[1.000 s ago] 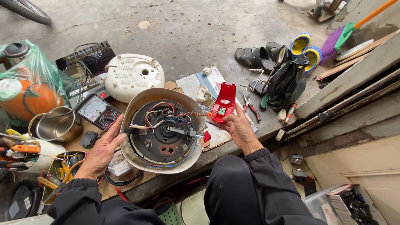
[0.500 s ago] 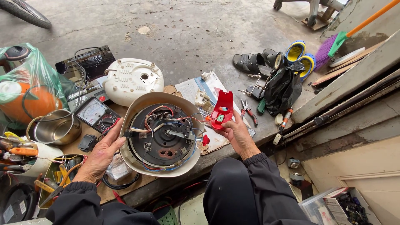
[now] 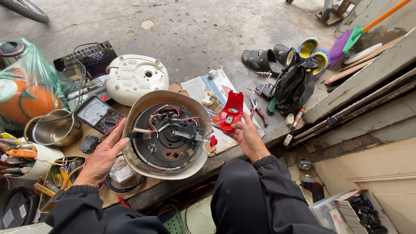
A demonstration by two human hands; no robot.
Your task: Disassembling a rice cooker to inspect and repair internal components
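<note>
a: what is the left hand (image 3: pixel 102 156) doing?

b: it lies flat and spread against the left side of the round cream-coloured cooker body turned upside down (image 3: pixel 167 134), fingers wide on the rim, propping it tilted toward the camera. the body rests on the cardboard-covered edge of the concrete step (image 3: pixel 190 39), just in front of the person's knees.

a: and inside it?

b: a dark round base plate with red, white and blue wires (image 3: pixel 167 115) looping across it, and a metal bracket near the middle.

a: the right hand (image 3: pixel 247 136)?

b: closed around the small red plastic control panel piece (image 3: pixel 231 110), pinching its lower end so the piece stands upright just beside the right rim of the body. thin wires run from it back into the body.

a: what sits around them?

b: behind the body, touching or nearly so, a white vented plastic bottom cover (image 3: pixel 135 78). to the left, an analogue multimeter with a black case (image 3: pixel 97 115), and further left a steel inner pot (image 3: pixel 56 128). under the right hand is an open paper booklet (image 3: pixel 208 86), with red-handled pliers (image 3: pixel 258 110) just beside it. a black plastic bag (image 3: pixel 294 89) and dark sandals (image 3: pixel 260 58) lie well to the right, near a purple broom with an orange handle (image 3: pixel 351 39).
</note>
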